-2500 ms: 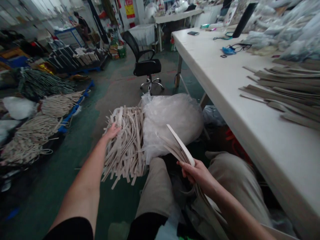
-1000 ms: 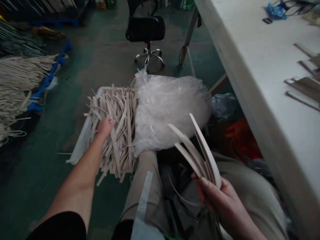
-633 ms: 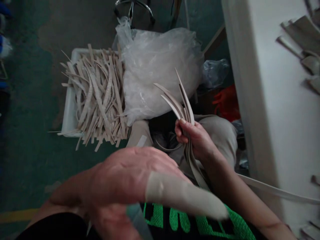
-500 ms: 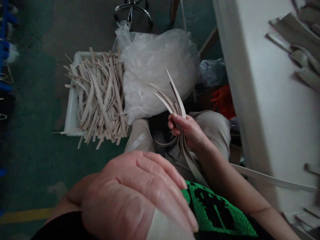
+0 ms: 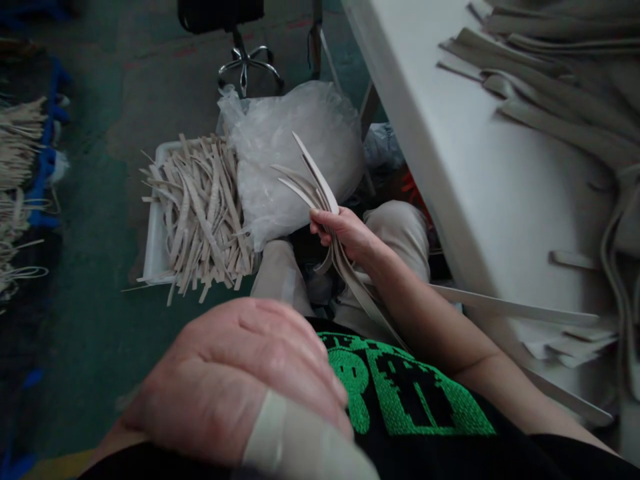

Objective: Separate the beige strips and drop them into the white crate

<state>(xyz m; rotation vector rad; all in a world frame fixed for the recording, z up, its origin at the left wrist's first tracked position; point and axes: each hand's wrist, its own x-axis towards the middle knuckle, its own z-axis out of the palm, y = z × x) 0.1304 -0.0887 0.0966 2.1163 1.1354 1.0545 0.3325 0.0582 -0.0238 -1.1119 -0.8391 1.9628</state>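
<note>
My right hand [image 5: 343, 230] is closed around a small bundle of flat beige strips [image 5: 320, 190]. The upper ends of the strips fan out above my fist, and longer tails hang below it towards my lap. Close to the camera at the lower left is my left hand [image 5: 250, 373], its back towards me and its fingers curled together. A pale wrap [image 5: 295, 430] covers what looks like its thumb. Whatever lies under those fingers, if anything, is hidden. Beyond my knees, a white bin [image 5: 154, 243] is heaped with similar strips [image 5: 200, 213].
A stuffed clear plastic bag [image 5: 300, 153] stands beside the bin. On my right runs a white table [image 5: 425, 133] carrying grey-beige strips [image 5: 550, 100], some loose short pieces and a long strip [image 5: 515, 303]. A wheeled chair [image 5: 245, 63] stands behind. Blue racks with strips line the left.
The view has swung to the right, showing more of the table. My right hand keeps its hold on the strips. My left hand sits slightly lower and further left in view.
</note>
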